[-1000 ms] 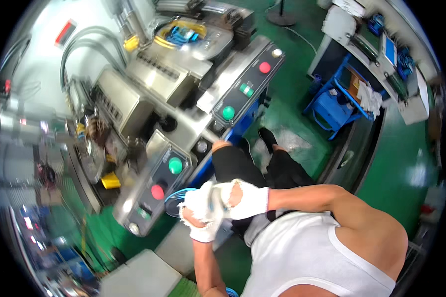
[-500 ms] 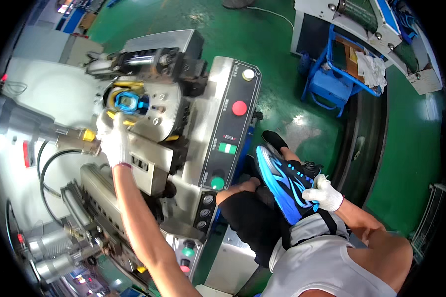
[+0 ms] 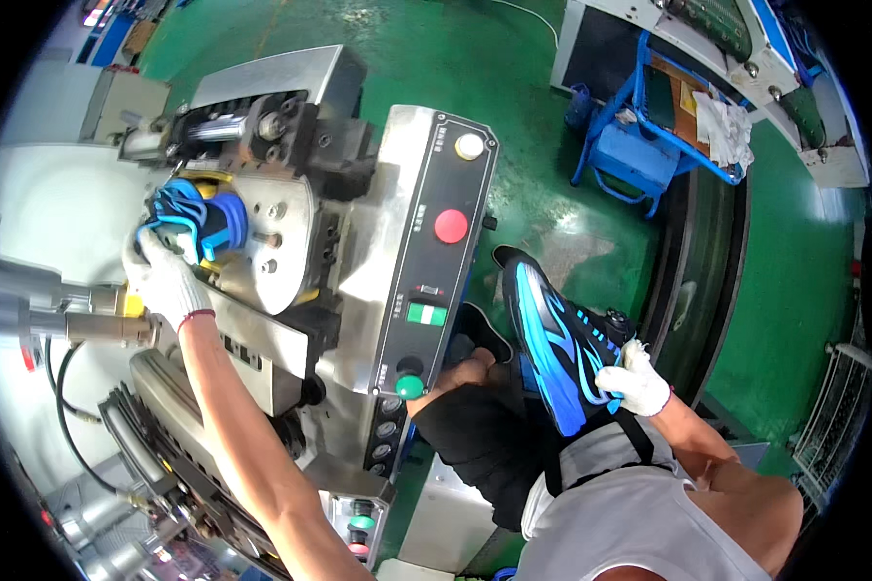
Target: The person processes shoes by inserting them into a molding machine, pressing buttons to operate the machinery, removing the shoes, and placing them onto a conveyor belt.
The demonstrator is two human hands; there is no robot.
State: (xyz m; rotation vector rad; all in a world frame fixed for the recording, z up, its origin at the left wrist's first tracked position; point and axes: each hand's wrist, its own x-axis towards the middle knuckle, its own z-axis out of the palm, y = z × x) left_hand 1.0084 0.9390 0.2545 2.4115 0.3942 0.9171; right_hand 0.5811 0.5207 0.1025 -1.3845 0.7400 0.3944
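My gloved left hand point(image 3: 170, 281) reaches to the machine, its fingers closed on the near edge of a black and blue shoe upper point(image 3: 179, 208). The upper sits at the machine's round metal plate point(image 3: 281, 232), beside a dark blue curved block point(image 3: 229, 218). How far the upper is clear of the mould beneath cannot be told. Over my lap, my gloved right hand point(image 3: 638, 382) grips a blue and black sneaker point(image 3: 557, 339) near one end, fingers on its side and its other end pointing away from me.
A control panel point(image 3: 421, 261) with red, green and white buttons runs along the machine's right side. Metal cylinders point(image 3: 77, 310) and black hoses lie at the left. Beyond stand a blue cart point(image 3: 639, 155) with a white cloth and another machine point(image 3: 707, 39).
The upper has come up out of the machine's mould and shows larger, with my left hand now gripping it. My right hand still holds the sneaker. The view has shifted slightly.
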